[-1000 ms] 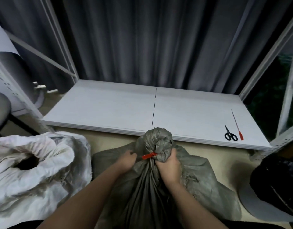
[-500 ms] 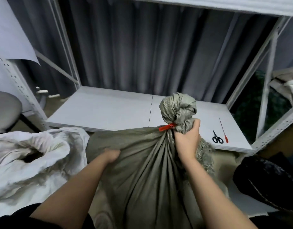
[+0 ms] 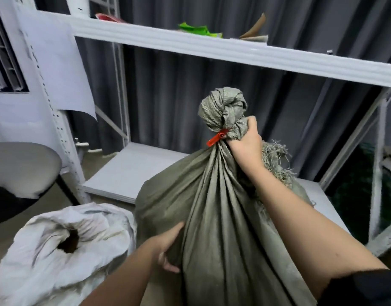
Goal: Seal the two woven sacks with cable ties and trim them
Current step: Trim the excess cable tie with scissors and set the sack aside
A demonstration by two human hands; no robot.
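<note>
At the far left of the frame, a round grey stool seat (image 3: pixel 20 166) sits beside a white perforated rack upright (image 3: pixel 55 120), with a sheet of white paper (image 3: pixel 57 69) hanging against it in the upper left. Below, in the lower left corner, the white woven sack (image 3: pixel 57 257) lies slumped with its mouth gaping as a dark hole, no tie on it. Just right of it, near the bottom centre, the left hand (image 3: pixel 168 248) grasps a fold of the grey-green woven sack (image 3: pixel 212 217), fingers curled into the fabric low on its side. That sack fills the centre of the frame, its cloth drawn up in taut pleats to a gathered neck. A red cable tie (image 3: pixel 217 138) cinches the neck, its tail sticking out to the lower left. Above the tie the bunched top bulges in a knot-like wad. Right of the tie, the right hand (image 3: pixel 245 138) is clenched around the neck just under the wad, frayed sack edges trailing beside the wrist. Behind, a white shelf (image 3: pixel 212 49) runs across the top before dark grey curtains (image 3: pixel 179 102).
</note>
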